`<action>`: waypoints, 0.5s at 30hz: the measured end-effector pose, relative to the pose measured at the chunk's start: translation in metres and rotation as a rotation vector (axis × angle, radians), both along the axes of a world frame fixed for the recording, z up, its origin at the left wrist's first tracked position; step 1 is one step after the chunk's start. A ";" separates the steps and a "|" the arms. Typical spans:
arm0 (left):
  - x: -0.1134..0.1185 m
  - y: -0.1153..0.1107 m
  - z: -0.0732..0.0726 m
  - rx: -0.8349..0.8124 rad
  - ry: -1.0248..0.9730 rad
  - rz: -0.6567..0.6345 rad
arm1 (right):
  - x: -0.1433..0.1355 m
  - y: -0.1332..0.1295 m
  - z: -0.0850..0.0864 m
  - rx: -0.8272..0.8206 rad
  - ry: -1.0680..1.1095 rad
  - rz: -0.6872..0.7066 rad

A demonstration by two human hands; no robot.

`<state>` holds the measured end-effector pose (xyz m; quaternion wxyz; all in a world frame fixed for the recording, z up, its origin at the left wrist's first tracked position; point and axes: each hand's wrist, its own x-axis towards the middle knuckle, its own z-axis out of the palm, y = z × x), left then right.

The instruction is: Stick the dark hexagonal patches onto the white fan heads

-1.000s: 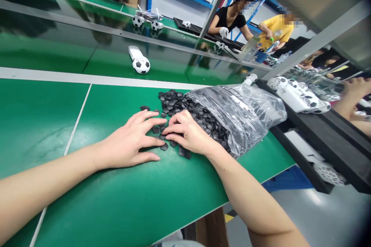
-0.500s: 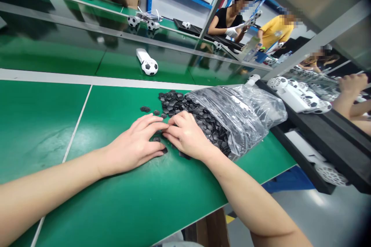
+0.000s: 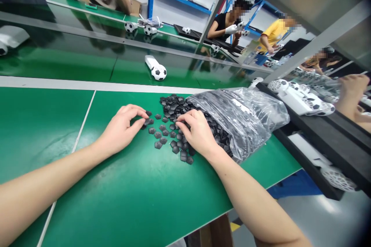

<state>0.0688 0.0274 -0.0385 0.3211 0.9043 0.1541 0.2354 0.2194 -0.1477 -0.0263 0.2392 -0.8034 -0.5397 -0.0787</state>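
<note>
My left hand [image 3: 123,128] is at the left edge of the scattered pieces, thumb and fingertips closing around small black pentagon pieces [image 3: 147,121]. To its right, my right hand [image 3: 197,131] rests over the pile with its thumb and forefinger drawn together; whatever lies between them is too small to make out. Loose black pentagons [image 3: 163,132] are spread on the green table between both hands. Behind my right hand, a clear plastic bag [image 3: 246,115] lies on its side with many more black pentagons [image 3: 174,104] spilling from its mouth.
A white handheld item with a football-patterned head [image 3: 159,72] lies on the green conveyor [image 3: 127,67] beyond the table's white edge. Another white item [image 3: 13,38] is at the far left. Black trays [image 3: 313,162] with white football parts stand on the right. Co-workers [image 3: 228,27] sit across.
My hands have moved apart, the left one going left and away from me. Black pentagons formerly under them now show spread out. A white item has entered at the far left.
</note>
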 end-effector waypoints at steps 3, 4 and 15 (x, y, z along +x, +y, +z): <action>0.002 0.005 -0.001 -0.039 0.078 0.006 | 0.003 0.000 -0.002 -0.016 0.019 0.011; 0.002 0.005 -0.001 -0.040 0.093 0.002 | 0.003 0.000 -0.003 -0.020 0.023 0.016; 0.001 0.015 -0.002 0.044 0.153 0.105 | 0.004 0.001 -0.004 -0.035 0.033 0.025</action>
